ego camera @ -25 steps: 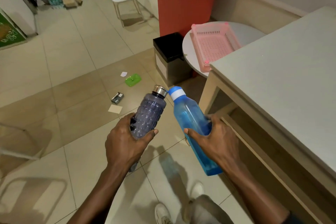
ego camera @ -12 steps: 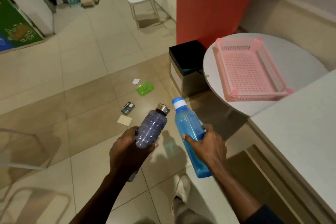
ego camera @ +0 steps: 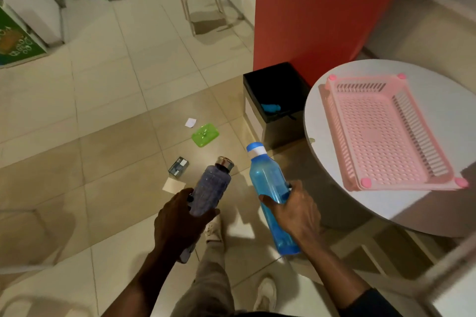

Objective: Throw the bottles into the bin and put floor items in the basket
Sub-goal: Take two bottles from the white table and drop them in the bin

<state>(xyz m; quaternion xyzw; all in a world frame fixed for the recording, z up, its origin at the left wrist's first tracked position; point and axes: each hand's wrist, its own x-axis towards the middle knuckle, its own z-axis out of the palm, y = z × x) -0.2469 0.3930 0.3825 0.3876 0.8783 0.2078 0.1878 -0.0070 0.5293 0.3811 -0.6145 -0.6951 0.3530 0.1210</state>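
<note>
Left grip [ego camera: 177, 224] wrapped round purple bottle [ego camera: 213, 188]; right grip [ego camera: 296, 216] round blue bottle [ego camera: 268, 177]. Bin [ego camera: 283, 134] near, at 1 o'clock. Risk: a throw from here clips rim and bottle bounces toward bench [ego camera: 425, 213]; foot may catch green lid [ego camera: 205, 134] at 11 o'clock.

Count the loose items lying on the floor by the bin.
4: a white paper scrap farthest away, a green lid beside it, a small dark pack nearer, and a beige card by the left hand. Others may be hidden from view.
</note>
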